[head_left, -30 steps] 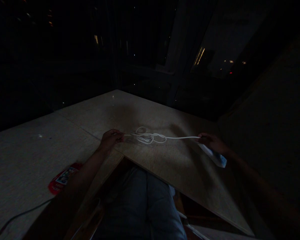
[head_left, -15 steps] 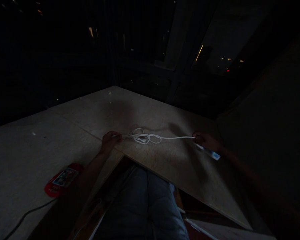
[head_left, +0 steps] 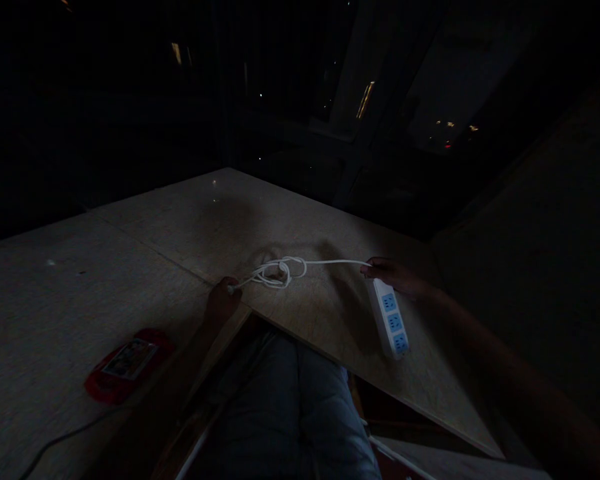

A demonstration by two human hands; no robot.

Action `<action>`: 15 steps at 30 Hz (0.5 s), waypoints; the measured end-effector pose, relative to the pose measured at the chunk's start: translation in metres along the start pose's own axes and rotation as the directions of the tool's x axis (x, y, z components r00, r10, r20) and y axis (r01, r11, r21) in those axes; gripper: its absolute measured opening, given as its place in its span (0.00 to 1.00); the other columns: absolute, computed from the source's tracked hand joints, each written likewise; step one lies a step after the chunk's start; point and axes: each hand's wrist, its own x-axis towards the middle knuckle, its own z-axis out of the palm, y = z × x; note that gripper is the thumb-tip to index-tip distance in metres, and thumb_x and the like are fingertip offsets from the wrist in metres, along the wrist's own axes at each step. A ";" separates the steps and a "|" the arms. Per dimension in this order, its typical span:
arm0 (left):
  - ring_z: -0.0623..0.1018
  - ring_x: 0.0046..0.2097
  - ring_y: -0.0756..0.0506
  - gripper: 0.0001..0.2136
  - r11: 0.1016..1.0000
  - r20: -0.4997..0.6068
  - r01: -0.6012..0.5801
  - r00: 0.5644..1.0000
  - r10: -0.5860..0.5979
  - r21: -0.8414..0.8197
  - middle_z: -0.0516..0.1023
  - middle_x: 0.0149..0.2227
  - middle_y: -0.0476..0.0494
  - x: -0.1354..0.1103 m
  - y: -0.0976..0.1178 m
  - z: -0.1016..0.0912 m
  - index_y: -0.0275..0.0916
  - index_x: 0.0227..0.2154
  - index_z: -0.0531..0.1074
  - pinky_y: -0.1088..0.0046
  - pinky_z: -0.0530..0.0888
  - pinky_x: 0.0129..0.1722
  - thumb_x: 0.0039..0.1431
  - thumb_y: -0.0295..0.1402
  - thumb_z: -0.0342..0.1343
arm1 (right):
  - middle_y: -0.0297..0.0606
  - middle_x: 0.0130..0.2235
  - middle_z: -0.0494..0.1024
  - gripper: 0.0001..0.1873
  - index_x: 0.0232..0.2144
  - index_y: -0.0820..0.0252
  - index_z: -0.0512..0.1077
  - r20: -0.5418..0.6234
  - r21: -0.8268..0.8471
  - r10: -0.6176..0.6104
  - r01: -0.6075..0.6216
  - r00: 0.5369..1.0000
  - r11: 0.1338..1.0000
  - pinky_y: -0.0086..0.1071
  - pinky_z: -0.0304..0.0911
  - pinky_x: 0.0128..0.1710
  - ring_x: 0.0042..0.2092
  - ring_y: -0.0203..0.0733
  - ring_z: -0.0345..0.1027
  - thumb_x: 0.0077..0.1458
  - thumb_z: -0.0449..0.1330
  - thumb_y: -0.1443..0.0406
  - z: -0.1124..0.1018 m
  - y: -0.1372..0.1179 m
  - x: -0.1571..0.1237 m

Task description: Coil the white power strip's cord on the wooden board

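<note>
A white power cord, looped and knotted in its middle, stretches between my two hands above the pale tabletop. My left hand is closed on the cord's left end, where a small pale piece shows at the fingers. On the other side, my right hand pinches the cord close to a white power strip. The strip hangs tilted below those fingers, its blue sockets facing me.
A red handheld device with a picture on it lies on the table by my left forearm. A dark cable runs near it. My legs are under the table's cut-in front edge. Dark windows stand behind; the light is dim.
The power strip has swung round, so its socket face now shows. My right hand has moved left and slightly up; my left hand has dropped a little. The cord's loops have shifted left.
</note>
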 end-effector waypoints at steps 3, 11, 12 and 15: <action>0.78 0.45 0.42 0.10 0.974 0.079 -0.104 0.993 0.090 0.200 0.80 0.42 0.40 -0.005 0.006 -0.001 0.39 0.39 0.74 0.68 0.73 0.46 0.55 0.31 0.52 | 0.30 0.22 0.69 0.20 0.29 0.61 0.73 0.004 0.274 0.143 -0.138 0.990 0.952 0.27 0.54 0.20 0.21 0.32 0.59 0.48 0.67 0.49 0.019 0.007 0.008; 0.78 0.48 0.42 0.12 0.944 0.193 -0.163 0.975 0.110 0.288 0.79 0.45 0.39 -0.012 0.017 0.001 0.39 0.43 0.73 0.69 0.72 0.48 0.59 0.32 0.49 | 0.30 0.19 0.71 0.14 0.27 0.59 0.70 0.031 0.758 0.360 -0.257 0.933 0.600 0.27 0.65 0.22 0.20 0.34 0.65 0.61 0.59 0.58 0.081 0.008 0.044; 0.78 0.48 0.42 0.12 0.950 0.204 -0.174 0.971 0.122 0.259 0.79 0.46 0.38 -0.011 0.017 0.003 0.38 0.44 0.73 0.69 0.72 0.48 0.59 0.31 0.49 | 0.29 0.19 0.71 0.14 0.27 0.59 0.70 -0.010 0.790 0.370 -0.219 0.929 0.572 0.27 0.65 0.22 0.20 0.34 0.64 0.61 0.59 0.58 0.090 0.007 0.049; 0.78 0.48 0.43 0.13 0.963 0.231 -0.225 0.955 0.188 0.147 0.79 0.47 0.40 -0.010 0.015 0.009 0.39 0.45 0.72 0.70 0.71 0.48 0.57 0.30 0.50 | 0.27 0.18 0.69 0.15 0.25 0.57 0.67 -0.184 0.853 0.387 -0.048 0.904 0.519 0.27 0.66 0.25 0.21 0.34 0.64 0.60 0.60 0.57 0.117 0.001 0.069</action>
